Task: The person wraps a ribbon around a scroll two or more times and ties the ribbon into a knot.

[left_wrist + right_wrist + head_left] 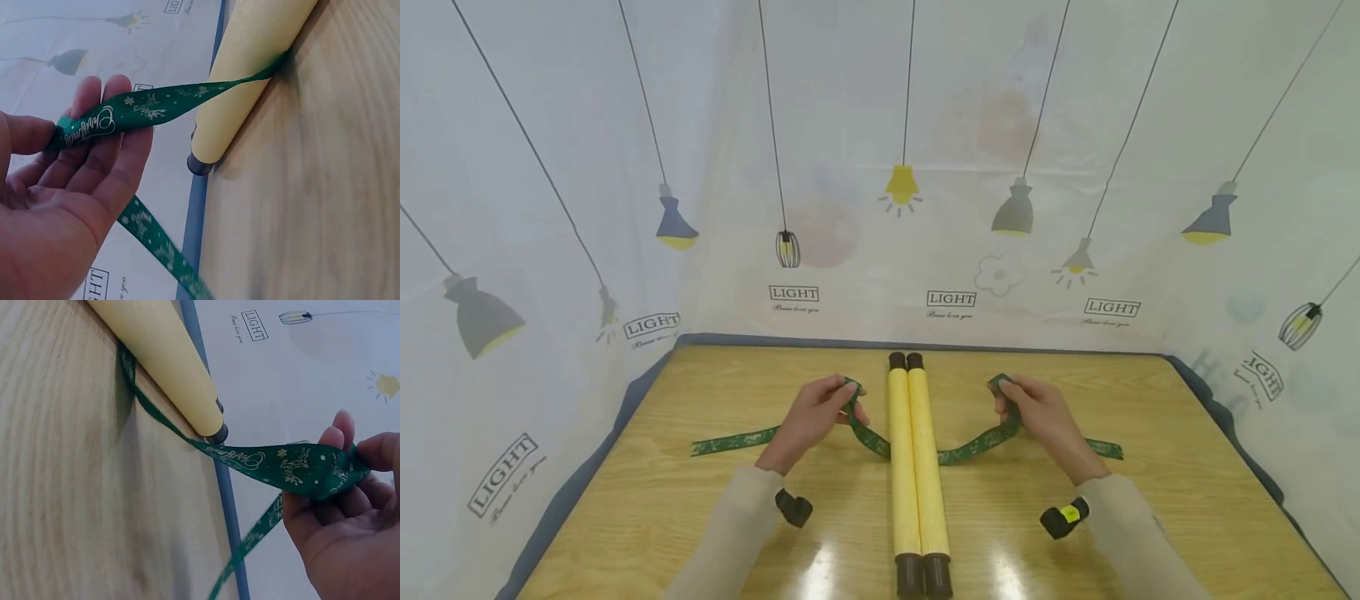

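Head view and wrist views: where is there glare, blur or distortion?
Head view: bright glare patches on the table near the yellow rolls; the backdrop bends at the edges. Left wrist view: wood grain is smeared, ribbon sharp. Right wrist view: near wood is soft.

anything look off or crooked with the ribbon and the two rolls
Nothing stands out. The two yellow rolls lie straight, side by side on the table. The green ribbon runs under them, each side lifted by the left hand and right hand. No tear or spill shows.

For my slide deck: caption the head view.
Both hands, left hand and right hand, lift a green ribbon passing under two yellow rolls.
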{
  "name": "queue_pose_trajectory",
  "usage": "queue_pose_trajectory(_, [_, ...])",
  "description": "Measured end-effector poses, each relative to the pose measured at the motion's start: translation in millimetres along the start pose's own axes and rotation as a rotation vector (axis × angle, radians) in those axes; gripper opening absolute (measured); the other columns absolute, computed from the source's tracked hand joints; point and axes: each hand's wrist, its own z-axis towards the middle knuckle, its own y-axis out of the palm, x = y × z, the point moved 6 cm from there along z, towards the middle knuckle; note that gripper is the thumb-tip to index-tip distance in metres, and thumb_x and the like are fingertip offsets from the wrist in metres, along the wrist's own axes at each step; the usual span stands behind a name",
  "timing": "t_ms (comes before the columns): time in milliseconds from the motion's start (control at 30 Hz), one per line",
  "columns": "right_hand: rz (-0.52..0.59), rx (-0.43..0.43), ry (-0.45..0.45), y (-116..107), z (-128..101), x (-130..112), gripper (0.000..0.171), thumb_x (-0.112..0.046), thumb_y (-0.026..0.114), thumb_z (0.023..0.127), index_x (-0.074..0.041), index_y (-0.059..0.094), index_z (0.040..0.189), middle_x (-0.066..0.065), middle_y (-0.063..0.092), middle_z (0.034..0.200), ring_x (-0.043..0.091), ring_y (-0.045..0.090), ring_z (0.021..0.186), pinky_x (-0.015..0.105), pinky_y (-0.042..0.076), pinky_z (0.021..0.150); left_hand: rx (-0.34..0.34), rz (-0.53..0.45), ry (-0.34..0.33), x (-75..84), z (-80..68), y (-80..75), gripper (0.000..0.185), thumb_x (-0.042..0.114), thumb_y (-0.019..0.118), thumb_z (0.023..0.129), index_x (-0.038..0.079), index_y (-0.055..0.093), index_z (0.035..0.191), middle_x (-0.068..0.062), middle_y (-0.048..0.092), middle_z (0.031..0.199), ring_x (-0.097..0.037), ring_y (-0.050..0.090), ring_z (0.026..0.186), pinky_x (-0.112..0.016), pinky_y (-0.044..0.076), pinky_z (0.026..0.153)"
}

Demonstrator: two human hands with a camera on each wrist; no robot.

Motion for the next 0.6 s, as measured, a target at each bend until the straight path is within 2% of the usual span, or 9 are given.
queue_pose_trajectory(133, [-0.034,-0.018,-0.062,8,5,-11,0.039,-0.036,0.051,0.109,-0.003,0.068,0.119,0.003,0.069,0.085,0.015,0.066,0.077,0.028,0.056,0.074,-0.055,0.038,0.068,12.2,8.7,7.8,0.031,0.027,0.044,0.112,0.004,0.064,0.116,-0.018,0.070,0.092,-0.025,0.073,0.088,-0.042,0.062,0.085])
queue_pose_trajectory(267, [-0.022,-0.062,-0.114,17,9,-19,0.035,-0.032,0.050,0.109,-0.003,0.068,0.119,0.005,0.068,0.086,0.015,0.065,0.075,0.029,0.057,0.072,-0.078,0.024,0.105,20.0,15.9,14.5,0.031,0.026,0.044,0.112,0.002,0.063,0.116,-0.019,0.068,0.091,-0.025,0.071,0.082,-0.041,0.062,0.079])
queue_pose_trajectory(600, [-0.021,-0.173,-0.156,39,13,-32,0.030,-0.023,0.049,0.110,-0.001,0.066,0.122,0.006,0.066,0.085,0.019,0.064,0.071,0.029,0.056,0.069,-0.115,0.008,0.184,34.8,24.7,27.9,0.028,0.022,0.045,0.111,0.001,0.064,0.110,-0.021,0.066,0.089,-0.024,0.069,0.076,-0.044,0.063,0.075])
